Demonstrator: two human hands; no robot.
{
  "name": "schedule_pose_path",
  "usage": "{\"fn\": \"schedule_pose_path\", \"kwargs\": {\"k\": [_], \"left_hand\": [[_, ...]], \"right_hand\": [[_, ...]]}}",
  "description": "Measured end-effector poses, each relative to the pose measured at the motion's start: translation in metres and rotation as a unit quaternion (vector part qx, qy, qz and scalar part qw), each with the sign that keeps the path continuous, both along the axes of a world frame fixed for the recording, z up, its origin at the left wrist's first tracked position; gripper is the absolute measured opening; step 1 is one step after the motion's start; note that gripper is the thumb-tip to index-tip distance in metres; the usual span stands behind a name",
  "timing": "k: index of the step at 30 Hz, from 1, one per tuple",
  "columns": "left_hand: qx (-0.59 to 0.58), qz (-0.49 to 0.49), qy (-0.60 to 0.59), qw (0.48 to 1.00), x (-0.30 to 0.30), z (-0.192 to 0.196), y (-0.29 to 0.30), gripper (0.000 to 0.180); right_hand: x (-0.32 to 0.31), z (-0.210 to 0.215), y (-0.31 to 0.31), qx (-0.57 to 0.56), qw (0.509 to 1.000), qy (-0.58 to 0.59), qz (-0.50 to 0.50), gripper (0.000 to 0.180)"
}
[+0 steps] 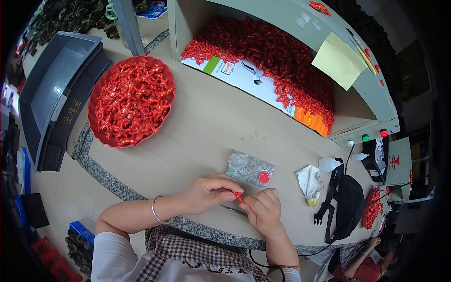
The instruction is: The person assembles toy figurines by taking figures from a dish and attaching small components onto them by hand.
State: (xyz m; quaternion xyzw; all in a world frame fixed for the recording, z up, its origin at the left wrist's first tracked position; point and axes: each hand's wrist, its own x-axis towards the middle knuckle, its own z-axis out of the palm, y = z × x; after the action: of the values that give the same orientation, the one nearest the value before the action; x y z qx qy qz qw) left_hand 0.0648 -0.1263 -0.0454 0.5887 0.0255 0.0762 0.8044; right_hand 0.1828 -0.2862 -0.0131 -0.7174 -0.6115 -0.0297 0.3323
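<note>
I see my left hand (206, 191) and right hand (263, 209) meeting, fingers of both clamped on a small red plastic piece (238, 195), steadying it over the beige worktop (202, 127); a clear flattened bottle with red cap (250, 168) lies just beyond, a red bowl of like pieces (132, 101) farther off

Around my red tray (96, 127)

It brims with red plastic pieces (134, 101). Left of it I see stacked grey bins (51, 94); right of it a flattened clear bottle (250, 168), crumpled cloth (310, 183) and black bag (350, 204).
</note>
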Motion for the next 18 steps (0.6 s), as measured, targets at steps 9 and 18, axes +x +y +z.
{"fn": "schedule_pose_path", "kwargs": {"k": [9, 18], "left_hand": [[0.105, 0.022, -0.016, 0.994, 0.0024, -0.0017, -0.0011, 0.019], [0.078, 0.044, -0.023, 0.996, 0.0012, 0.0005, -0.0031, 0.021]], "right_hand": [[-0.0027, -0.0028, -0.0021, -0.004, 0.987, -0.155, -0.035, 0.016], [-0.0025, 0.0030, 0.0009, -0.005, 0.990, -0.134, -0.050, 0.017]]}}
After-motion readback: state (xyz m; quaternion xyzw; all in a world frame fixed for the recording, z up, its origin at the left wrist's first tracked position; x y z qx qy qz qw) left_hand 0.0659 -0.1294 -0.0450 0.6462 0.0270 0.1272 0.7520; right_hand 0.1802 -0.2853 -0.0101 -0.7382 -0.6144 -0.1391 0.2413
